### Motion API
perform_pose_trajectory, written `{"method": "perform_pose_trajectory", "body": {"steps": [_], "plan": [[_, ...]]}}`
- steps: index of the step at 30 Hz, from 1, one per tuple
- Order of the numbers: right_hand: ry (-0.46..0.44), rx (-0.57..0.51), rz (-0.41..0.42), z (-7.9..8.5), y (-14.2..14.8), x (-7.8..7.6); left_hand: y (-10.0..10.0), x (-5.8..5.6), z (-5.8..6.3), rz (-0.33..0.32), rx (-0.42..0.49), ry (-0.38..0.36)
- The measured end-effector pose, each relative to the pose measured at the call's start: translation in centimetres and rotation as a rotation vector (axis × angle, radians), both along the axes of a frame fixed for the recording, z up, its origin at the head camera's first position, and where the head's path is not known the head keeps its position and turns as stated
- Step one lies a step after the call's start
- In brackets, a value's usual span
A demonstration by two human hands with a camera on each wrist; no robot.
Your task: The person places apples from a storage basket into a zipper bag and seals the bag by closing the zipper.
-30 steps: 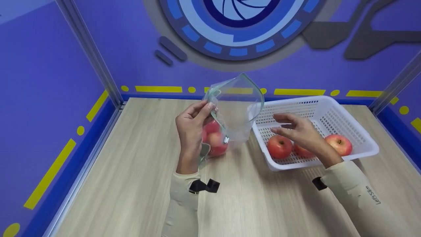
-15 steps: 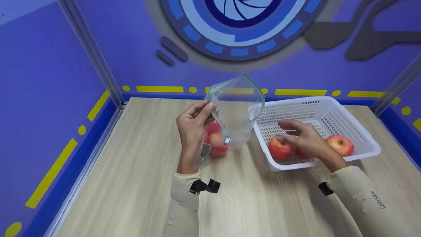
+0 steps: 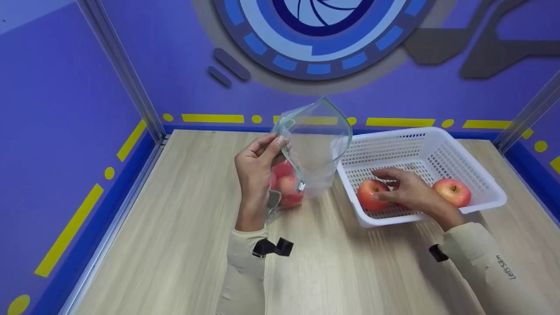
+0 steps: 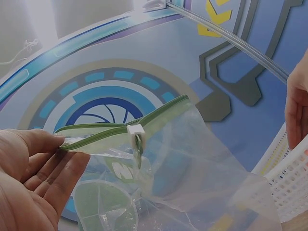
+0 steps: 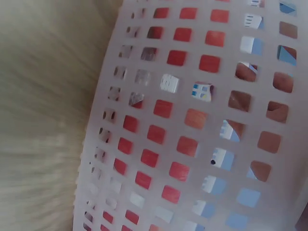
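Note:
My left hand [image 3: 256,168] pinches the edge of a clear zip bag [image 3: 317,153] between thumb and fingers. The bag's mouth gapes, and red apples [image 3: 288,188] sit low inside it. In the left wrist view, a white slider [image 4: 136,137] sits on the bag's green zip strip. My right hand [image 3: 409,188] reaches into the white basket [image 3: 367,221], thumb and fingers apart. It hovers over a mostly hidden apple, its fingertips beside the left red apple [image 3: 369,199]; contact is unclear. In the right wrist view, the basket wall [image 5: 183,96] covers most of the hand.
Another apple [image 3: 453,192] lies at the right inside the basket. The wooden table [image 3: 188,197] carries the bag and basket. Blue printed panels [image 3: 175,65] stand behind and at both sides, with a metal post [image 3: 122,70] at the back left corner.
My right hand has come down and slightly right, lower into the basket over the apples. My left hand and the bag stay almost where they were.

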State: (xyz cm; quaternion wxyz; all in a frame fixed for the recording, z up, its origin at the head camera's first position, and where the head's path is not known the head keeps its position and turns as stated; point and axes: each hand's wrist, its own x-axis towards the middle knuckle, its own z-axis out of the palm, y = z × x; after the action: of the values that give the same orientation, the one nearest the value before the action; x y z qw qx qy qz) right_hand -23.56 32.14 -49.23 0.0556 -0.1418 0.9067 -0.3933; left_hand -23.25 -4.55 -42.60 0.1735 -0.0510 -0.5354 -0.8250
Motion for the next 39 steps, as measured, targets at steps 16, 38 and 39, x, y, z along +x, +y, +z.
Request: {"method": "perform_pose_trajectory", "body": {"steps": [16, 38, 39], "plan": [[0.007, 0.218, 0.005, -0.21, 0.07, -0.21, -0.19, 0.08, -0.05, -0.001, -0.034, -0.003], [0.083, 0.060, -0.055, -0.52, -0.49, -0.70, -0.21, -0.03, -0.12, 0.000, 0.000, 0.022], [0.100, 0.050, -0.056, -0.49, -0.59, -0.74, -0.22, -0.06, -0.12, 0.000, 0.003, 0.023]]}}
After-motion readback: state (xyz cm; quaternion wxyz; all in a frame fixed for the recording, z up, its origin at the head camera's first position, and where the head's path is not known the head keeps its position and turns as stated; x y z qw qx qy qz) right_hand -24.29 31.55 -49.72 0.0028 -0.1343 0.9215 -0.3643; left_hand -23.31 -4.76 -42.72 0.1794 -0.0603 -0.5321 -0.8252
